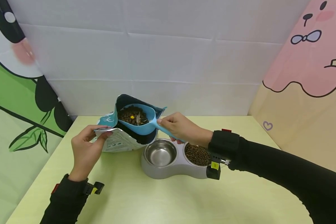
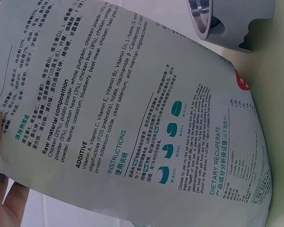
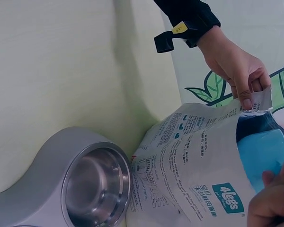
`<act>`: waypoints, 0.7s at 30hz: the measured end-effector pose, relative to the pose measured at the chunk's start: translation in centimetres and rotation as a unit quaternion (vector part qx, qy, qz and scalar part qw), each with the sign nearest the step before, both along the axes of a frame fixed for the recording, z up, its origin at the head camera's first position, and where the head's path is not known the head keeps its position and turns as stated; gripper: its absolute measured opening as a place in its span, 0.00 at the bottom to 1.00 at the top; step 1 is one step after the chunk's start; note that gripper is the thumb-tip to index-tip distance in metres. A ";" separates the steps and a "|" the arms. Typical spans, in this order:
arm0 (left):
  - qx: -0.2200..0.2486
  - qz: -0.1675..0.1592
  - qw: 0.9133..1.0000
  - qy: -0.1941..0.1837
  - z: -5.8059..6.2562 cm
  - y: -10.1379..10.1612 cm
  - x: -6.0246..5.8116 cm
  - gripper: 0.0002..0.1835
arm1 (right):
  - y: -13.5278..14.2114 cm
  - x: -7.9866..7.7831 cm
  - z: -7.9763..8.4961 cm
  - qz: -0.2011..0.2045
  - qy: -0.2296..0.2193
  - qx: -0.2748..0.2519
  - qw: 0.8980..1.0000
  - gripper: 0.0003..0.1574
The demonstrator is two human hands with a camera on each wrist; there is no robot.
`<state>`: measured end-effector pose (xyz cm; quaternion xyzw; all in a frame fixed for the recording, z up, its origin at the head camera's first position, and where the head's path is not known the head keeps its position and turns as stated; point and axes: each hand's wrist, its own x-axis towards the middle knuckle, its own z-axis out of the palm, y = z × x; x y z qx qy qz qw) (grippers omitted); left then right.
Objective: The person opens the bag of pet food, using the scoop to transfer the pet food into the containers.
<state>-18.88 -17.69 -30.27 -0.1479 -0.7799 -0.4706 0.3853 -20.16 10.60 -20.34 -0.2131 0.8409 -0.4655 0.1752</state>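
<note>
My left hand [image 1: 86, 149] pinches the top edge of an opened pet food bag [image 1: 120, 140] between thumb and fingers. The bag's printed back fills much of the left wrist view. My right hand [image 1: 184, 127] grips the handle of a blue scoop [image 1: 141, 129], whose bowl is in the bag's mouth. Brown kibble [image 1: 128, 115] with a few yellow and pale bits shows in the scoop. A grey double pet bowl [image 1: 170, 172] stands beside the bag. Its left steel bowl [image 1: 160, 153] is bare inside, and kibble [image 1: 197, 154] lies in the right one, partly hidden by my right wrist.
Everything stands on a pale yellow table [image 1: 145, 199]. A white wall covering [image 1: 168, 59] rises behind its back edge. Cartoon-printed panels flank it, with a pink figure [image 1: 305, 59] on the right and green leaves [image 1: 30, 137] on the left.
</note>
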 end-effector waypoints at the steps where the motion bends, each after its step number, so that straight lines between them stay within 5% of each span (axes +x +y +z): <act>1: 0.000 0.000 1.000 0.001 0.0 0.0 0.0 0.16 | 0.0 0.0 0.1 -0.002 -0.001 0.001 1.000 0.19; 21: -0.001 0.000 1.000 0.000 -0.6 -0.5 -0.2 0.15 | 0.7 0.4 0.7 0.000 -0.009 -0.010 1.000 0.19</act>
